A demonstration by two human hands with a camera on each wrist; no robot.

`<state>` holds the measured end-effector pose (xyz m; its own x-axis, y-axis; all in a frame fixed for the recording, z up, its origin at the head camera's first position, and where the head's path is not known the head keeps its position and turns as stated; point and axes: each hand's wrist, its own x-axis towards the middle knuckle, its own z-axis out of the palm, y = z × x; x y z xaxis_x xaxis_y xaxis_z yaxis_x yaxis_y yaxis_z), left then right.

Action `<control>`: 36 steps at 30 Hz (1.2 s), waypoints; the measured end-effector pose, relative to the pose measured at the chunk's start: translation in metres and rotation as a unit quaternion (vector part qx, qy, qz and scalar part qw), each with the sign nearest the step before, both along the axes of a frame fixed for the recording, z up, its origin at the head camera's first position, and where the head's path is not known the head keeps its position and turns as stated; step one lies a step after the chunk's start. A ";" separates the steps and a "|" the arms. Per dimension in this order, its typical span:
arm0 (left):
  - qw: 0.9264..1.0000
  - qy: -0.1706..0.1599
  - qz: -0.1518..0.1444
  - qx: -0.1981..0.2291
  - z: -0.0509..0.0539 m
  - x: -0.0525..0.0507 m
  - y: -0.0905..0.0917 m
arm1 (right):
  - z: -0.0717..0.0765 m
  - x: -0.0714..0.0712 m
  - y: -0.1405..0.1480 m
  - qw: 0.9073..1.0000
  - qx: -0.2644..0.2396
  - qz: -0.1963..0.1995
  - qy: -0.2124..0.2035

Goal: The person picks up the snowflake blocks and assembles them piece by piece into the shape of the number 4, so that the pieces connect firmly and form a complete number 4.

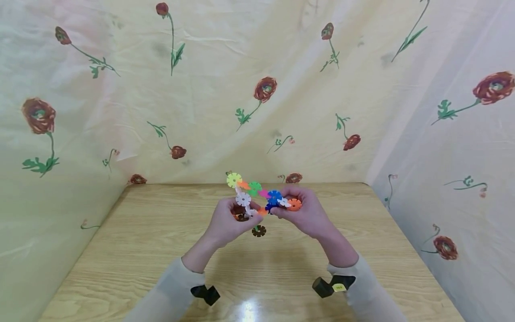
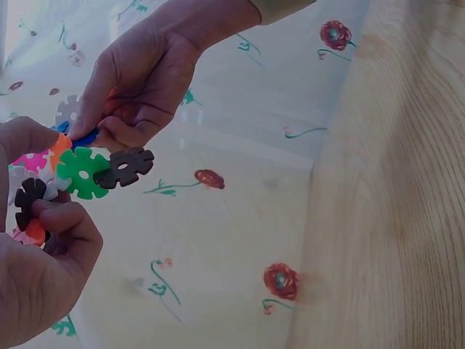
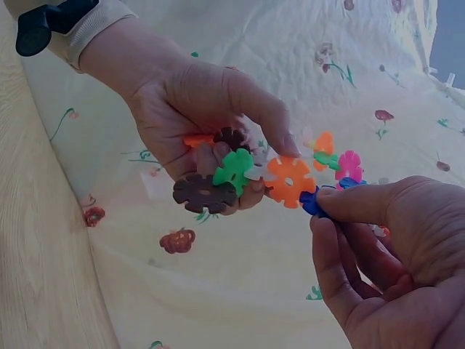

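Both hands hold up one linked chain of notched plastic discs, shaped like snowflake building pieces, above the table. My left hand (image 1: 231, 221) grips its lower left part, around white and dark brown discs. In the right wrist view an orange disc (image 3: 289, 182) sits by the left thumb, joined to a blue disc (image 3: 312, 202). My right hand (image 1: 303, 212) pinches that dark blue disc between thumb and fingers. Yellow (image 1: 234, 180), green (image 1: 254, 188) and blue (image 1: 275, 197) discs run along the top. A dark brown disc (image 1: 259, 230) hangs below on a green disc (image 2: 83, 173).
Beneath the hands lies a wooden table (image 1: 153, 250). Cream cloth (image 1: 209, 112) printed with red flowers hangs behind it and along both sides. Each wrist carries a black strapped device, one on the left sleeve (image 1: 173, 286).
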<state>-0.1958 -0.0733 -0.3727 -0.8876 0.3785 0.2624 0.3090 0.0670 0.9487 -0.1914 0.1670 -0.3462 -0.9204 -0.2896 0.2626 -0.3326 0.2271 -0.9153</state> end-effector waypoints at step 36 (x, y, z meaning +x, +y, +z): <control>0.999 0.023 -0.006 0.034 0.000 0.002 0.008 | 0.014 -0.004 0.015 0.999 0.032 -0.007 -0.012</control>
<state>-0.1943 -0.0652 -0.3732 -0.8698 0.3682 0.3285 0.3529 -0.0014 0.9357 -0.1950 0.1818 -0.3327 -0.9304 -0.2919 0.2217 -0.3070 0.2902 -0.9064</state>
